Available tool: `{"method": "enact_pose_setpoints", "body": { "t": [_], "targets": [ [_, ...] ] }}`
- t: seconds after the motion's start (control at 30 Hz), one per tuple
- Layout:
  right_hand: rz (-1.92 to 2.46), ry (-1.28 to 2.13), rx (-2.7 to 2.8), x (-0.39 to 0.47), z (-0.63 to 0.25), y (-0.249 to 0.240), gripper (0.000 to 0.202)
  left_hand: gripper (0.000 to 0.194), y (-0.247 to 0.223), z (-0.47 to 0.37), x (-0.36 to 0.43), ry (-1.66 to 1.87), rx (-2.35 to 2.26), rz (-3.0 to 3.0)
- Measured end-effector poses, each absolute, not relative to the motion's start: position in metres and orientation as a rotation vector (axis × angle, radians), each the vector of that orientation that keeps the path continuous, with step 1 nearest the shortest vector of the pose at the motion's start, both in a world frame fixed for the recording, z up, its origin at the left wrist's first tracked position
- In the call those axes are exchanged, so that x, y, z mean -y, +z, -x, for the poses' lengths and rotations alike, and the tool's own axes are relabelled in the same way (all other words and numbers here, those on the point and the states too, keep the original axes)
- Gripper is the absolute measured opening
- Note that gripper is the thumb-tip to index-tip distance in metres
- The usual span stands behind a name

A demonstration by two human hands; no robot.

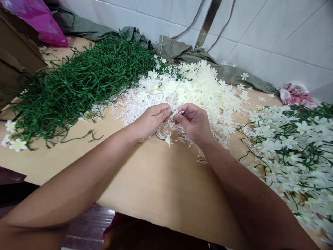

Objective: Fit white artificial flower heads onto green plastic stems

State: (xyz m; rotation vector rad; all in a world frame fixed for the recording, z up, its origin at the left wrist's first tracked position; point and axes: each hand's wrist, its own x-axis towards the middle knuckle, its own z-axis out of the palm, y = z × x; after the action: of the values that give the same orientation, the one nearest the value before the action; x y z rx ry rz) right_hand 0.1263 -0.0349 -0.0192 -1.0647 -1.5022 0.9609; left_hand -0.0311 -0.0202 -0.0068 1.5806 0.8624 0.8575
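Note:
My left hand [155,119] is closed on a green plastic flower stem, whose tip shows at the fingertips. One white flower [169,139] hangs from this stem below the hand. Facing it, my right hand [193,121] pinches a small white stamen piece [180,113] against the stem's tip. Both hands are over the near edge of a pile of thin white stamen pieces [132,104]. Behind them lies a heap of loose white artificial blossoms [201,83]. The fingers partly hide the joint between stamen and stem.
Green stems [85,76] are heaped at the left. Stems with white flowers [293,149] pile up at the right. A grey-green cloth [229,73] runs along the tiled wall [281,38]. A cardboard box [18,52] and a pink bag [41,21] stand far left.

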Motion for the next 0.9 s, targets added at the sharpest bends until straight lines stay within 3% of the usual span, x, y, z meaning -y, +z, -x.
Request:
{"method": "enact_pose_setpoints", "body": {
  "t": [0.43,0.9],
  "targets": [
    [0.943,1.333,1.273,0.031,-0.125,-0.021,0.040,0.033,-0.011,0.030,0.022,0.859,-0.696,-1.568],
    [1.036,1.425,1.266,0.028,-0.129,-0.029,0.038,0.025,-0.016,0.029,0.020,0.745,-0.868,-1.869]
  ]
}}
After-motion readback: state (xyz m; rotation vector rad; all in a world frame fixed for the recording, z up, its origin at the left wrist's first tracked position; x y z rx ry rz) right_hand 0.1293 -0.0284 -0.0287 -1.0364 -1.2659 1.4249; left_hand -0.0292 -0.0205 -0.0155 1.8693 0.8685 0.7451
